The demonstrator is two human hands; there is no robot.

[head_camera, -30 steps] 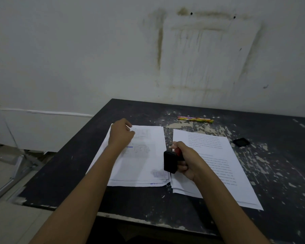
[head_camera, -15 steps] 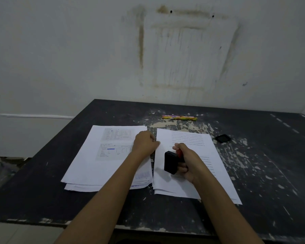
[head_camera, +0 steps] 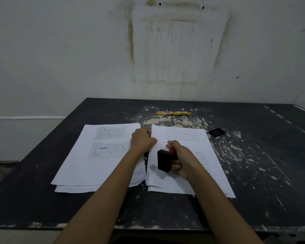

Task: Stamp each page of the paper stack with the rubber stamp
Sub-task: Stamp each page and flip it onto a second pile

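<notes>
While the right hand (head_camera: pixel 181 159) grips the black rubber stamp with red handle (head_camera: pixel 164 160) over the white printed paper stack (head_camera: pixel 209 164) mid dark desk (head_camera: pixel 253 191), the left hand (head_camera: pixel 142 140), fingers curled, sits at that stack's left edge; pinching a page or not, can't tell. Second white paper pile (head_camera: pixel 95 166) lies just beside, toward desk's left edge.

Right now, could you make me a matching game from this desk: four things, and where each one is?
1 rubber stamp
2 pencils
3 small black square
4 left hand

A far side of the table
B held in the right hand
C right of the right paper pile
D at that pile's left edge

Pairs: 1-B, 2-A, 3-C, 4-D
</notes>
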